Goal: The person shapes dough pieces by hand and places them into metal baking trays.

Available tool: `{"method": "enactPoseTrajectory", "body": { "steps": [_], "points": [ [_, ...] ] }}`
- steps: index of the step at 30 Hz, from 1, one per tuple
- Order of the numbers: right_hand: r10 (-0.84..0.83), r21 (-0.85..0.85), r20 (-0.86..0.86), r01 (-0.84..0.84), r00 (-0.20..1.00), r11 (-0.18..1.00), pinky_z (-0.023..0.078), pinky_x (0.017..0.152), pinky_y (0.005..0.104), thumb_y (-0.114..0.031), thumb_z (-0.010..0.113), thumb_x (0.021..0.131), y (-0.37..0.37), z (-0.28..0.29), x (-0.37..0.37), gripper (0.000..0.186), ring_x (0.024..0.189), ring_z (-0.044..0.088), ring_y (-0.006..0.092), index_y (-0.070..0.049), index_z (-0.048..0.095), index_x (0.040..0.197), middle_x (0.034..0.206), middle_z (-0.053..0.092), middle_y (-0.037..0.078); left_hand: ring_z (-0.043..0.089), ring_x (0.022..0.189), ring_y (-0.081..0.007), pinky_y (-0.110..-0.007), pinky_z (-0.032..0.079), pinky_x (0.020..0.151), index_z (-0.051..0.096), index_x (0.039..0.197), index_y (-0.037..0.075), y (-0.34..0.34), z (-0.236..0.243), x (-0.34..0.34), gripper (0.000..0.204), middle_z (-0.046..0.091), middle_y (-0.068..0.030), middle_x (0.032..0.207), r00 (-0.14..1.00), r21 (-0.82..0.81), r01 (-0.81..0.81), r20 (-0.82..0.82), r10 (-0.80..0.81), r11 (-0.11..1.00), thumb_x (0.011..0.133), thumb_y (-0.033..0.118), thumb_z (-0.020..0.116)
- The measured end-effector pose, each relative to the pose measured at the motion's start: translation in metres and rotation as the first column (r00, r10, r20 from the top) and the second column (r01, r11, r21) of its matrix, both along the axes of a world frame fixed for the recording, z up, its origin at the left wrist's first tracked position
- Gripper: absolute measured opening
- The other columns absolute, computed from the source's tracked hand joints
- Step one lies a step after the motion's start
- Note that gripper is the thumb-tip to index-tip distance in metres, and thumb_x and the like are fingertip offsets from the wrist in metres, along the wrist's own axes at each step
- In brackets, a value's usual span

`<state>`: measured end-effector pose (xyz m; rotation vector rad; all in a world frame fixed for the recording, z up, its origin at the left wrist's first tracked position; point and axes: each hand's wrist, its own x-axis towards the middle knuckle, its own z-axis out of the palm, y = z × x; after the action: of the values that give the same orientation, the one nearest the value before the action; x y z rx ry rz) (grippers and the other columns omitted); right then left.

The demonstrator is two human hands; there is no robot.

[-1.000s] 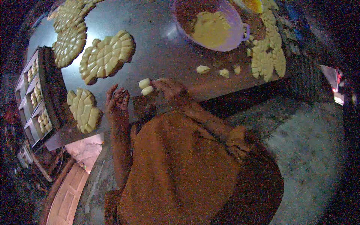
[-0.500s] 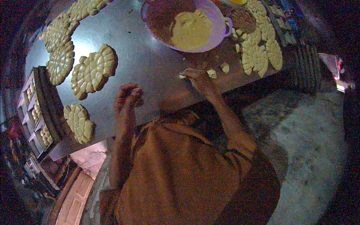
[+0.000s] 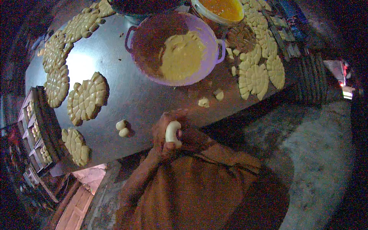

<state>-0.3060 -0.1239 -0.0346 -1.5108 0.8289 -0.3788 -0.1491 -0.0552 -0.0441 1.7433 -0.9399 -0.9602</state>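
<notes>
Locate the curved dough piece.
Just below centre in the head view, the curved dough piece is between both hands, right of two small dough balls and nearer the person than the purple basin.

Basin (image 3: 208,66): on the table (image 3: 128,92), dough mass (image 3: 182,57) inside
Left: compartmented tray (image 3: 35,138), dough clusters (image 3: 85,101) beside it
Right: further clusters (image 3: 253,80)
Front: dough roll (image 3: 171,134), right of dough balls (image 3: 121,125)

Panelled wooden door (image 3: 73,211), lower left; mottled grey floor (image 3: 320,161), right.
</notes>
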Motion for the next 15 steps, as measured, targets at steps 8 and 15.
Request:
{"method": "enactPoseTrajectory", "body": {
  "steps": [8, 15],
  "points": [
    [0.481, -0.223, -0.158, -0.506, 0.862, 0.833, 0.048, 0.077, 0.0414, -0.017, 0.063, 0.090, -0.211, 0.026, 0.018, 0.016, 0.081, 0.064, 0.0238, -0.008, 0.072, 0.099, 0.087, 0.070, 0.010, 0.057, 0.119, -0.0336, -0.046, 0.048, 0.103, 0.048, 0.135, 0.007, 0.028, -0.004, 0.021, 0.042, 0.056, -0.0189, 0.129, 0.993, 0.156, -0.116, -0.002, 0.118, 0.981, 0.095, 0.014, 0.058],
    [0.744, -0.379, -0.422, -0.846, 0.518, 0.374, 0.048, 0.067, 0.0411, -0.018, 0.065, 0.088, -0.269, -0.032, 0.068, 0.014, 0.069, 0.064, 0.0239, -0.007, 0.072, 0.093, 0.077, 0.069, 0.010, 0.057, 0.118, -0.0339, -0.046, 0.048, 0.103, 0.050, 0.133, 0.008, 0.040, -0.005, 0.035, 0.041, 0.056, -0.0187, 0.129, 0.981, 0.229, -0.194, 0.021, 0.195, 0.954, 0.094, 0.015, 0.059]
  ]
}}
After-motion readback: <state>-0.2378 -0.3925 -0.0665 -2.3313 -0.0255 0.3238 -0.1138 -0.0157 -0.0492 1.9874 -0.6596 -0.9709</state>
